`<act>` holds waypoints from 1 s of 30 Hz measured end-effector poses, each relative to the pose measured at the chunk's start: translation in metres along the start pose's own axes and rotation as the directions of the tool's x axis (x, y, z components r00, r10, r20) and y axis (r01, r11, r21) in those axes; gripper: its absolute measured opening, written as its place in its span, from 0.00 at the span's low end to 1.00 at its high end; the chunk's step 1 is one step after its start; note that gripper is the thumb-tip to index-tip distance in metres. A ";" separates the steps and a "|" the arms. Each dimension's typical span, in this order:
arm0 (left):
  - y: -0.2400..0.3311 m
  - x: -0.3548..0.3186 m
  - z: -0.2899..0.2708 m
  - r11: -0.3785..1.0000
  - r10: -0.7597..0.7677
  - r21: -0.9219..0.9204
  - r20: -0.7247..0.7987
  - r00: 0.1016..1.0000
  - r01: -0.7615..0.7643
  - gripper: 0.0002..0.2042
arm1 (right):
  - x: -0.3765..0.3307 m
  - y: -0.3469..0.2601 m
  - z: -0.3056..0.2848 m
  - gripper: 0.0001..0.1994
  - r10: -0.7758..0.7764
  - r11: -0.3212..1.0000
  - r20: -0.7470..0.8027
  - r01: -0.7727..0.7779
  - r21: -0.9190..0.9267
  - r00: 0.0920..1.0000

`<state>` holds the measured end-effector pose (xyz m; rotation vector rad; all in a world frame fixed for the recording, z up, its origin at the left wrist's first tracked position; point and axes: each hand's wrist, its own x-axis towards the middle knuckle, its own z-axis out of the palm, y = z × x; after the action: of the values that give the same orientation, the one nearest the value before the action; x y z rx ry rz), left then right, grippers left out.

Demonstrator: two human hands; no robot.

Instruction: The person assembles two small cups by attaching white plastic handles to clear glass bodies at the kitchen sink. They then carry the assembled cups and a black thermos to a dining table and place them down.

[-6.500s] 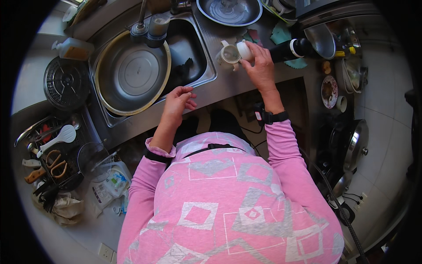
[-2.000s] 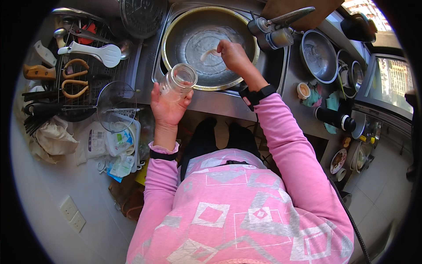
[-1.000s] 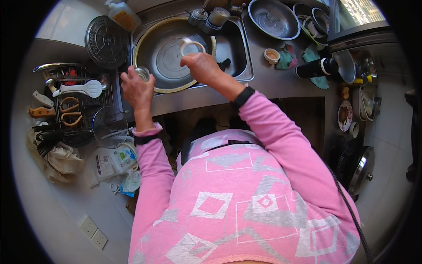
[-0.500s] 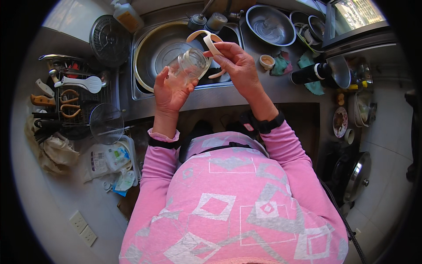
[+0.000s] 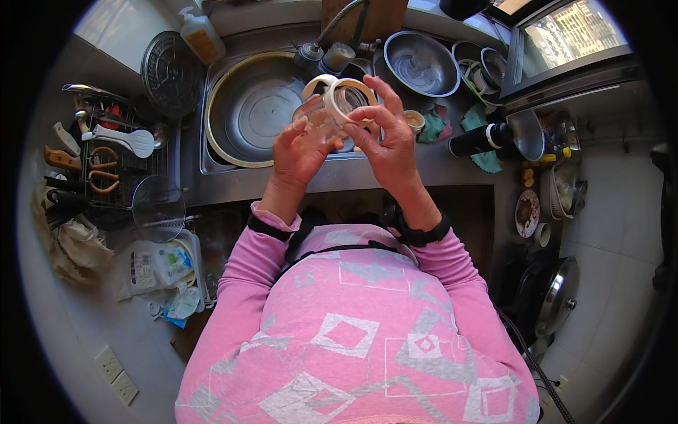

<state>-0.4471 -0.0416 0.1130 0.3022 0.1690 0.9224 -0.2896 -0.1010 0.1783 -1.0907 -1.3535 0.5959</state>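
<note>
Over the sink's front edge, my left hand (image 5: 291, 161) is closed around a clear glass jar (image 5: 316, 128), its mouth tilted up toward the right. My right hand (image 5: 390, 145) grips a cream-coloured plastic ring with a curved handle (image 5: 331, 106). The ring sits at the jar's mouth, seemingly around the rim; how far down it goes is hidden by my fingers. Behind the hands are the faucet (image 5: 308, 54) and a round steel basin (image 5: 233, 134) in the sink.
A dish rack (image 5: 134, 169) with utensils and scissors stands left. Beyond the sink's right side lie a steel bowl (image 5: 421, 63), a small cup (image 5: 414, 120), green cloths (image 5: 484, 157) and a black bottle (image 5: 480, 140). A pot lid (image 5: 558, 297) leans at the lower right.
The cream ring has moved from beside the jar onto its mouth. Both hands have come closer together, and the view has shifted slightly.
</note>
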 end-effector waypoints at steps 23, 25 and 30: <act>-0.013 0.007 0.074 0.931 0.119 0.324 0.160 0.980 -0.166 0.49 | 0.006 -0.022 -0.047 0.39 0.160 0.842 0.066 -0.171 0.512 0.985; -0.014 0.006 0.075 0.939 0.092 0.314 0.167 0.982 -0.141 0.48 | 0.010 -0.023 -0.053 0.41 0.139 0.798 0.125 -0.186 0.573 0.982; -0.015 0.004 0.075 0.933 0.060 0.335 0.223 0.973 -0.135 0.45 | 0.014 -0.030 -0.071 0.45 0.181 0.768 0.291 -0.320 0.555 0.939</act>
<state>-0.4128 -0.0608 0.1788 0.7406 0.1231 0.9514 -0.2267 -0.1213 0.2204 -0.6922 -1.0827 1.2856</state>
